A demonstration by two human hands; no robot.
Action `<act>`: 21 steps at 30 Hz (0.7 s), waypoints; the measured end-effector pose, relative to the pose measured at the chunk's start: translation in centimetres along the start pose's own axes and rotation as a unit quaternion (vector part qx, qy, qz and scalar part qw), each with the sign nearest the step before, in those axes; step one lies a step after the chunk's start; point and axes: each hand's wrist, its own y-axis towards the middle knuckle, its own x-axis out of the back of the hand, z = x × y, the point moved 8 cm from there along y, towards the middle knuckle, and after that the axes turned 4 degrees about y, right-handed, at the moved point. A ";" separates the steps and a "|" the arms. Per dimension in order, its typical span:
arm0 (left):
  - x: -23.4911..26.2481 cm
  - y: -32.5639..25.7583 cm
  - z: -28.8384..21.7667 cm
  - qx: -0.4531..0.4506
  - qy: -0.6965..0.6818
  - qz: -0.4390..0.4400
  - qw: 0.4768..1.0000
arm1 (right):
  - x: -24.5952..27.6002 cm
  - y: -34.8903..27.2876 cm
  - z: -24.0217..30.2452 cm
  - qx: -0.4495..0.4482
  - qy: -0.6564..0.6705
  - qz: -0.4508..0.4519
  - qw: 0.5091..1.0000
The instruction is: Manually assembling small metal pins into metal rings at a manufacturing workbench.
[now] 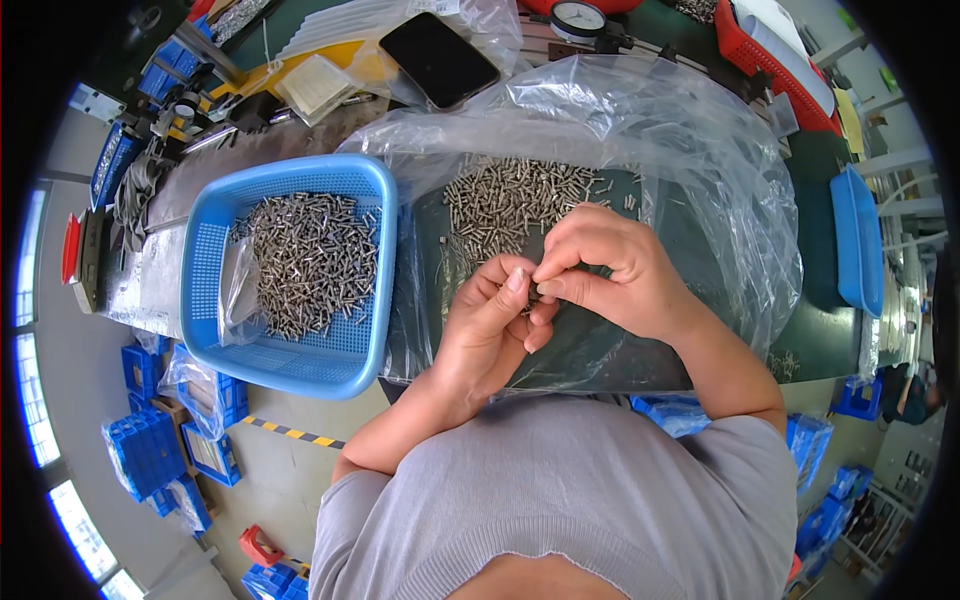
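Both of my hands meet over the near side of the worktable, fingertips pinched together. My left hand (492,318) is closed with its fingers curled around a few small metal pins, only partly visible. At the same spot my right hand (618,268) pinches something tiny between thumb and forefinger; the fingers hide most of it. Just beyond the hands, a heap of small metal pins (500,200) lies on a clear plastic sheet (700,130). To the left, a blue basket (385,280) holds many similar pins (310,260) and a small clear bag (238,290).
A black phone (438,60) lies on plastic beyond the heap. At the back are a dial gauge (578,20) and a red basket (780,75). A blue tray (856,240) sits at the right edge. Blue crates (145,450) stand on the floor at left.
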 end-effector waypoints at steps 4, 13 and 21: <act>0.1 0.0 0.1 0.001 0.008 0.014 1.000 | -0.3 -0.3 -0.4 -0.045 0.016 0.007 0.999; 0.1 0.0 0.2 0.027 0.011 -0.021 0.999 | 0.0 -0.2 -1.5 -0.127 0.064 0.024 0.990; -0.1 0.0 0.6 0.042 0.004 -0.009 0.999 | 0.1 -0.1 0.2 0.010 -0.039 0.007 0.999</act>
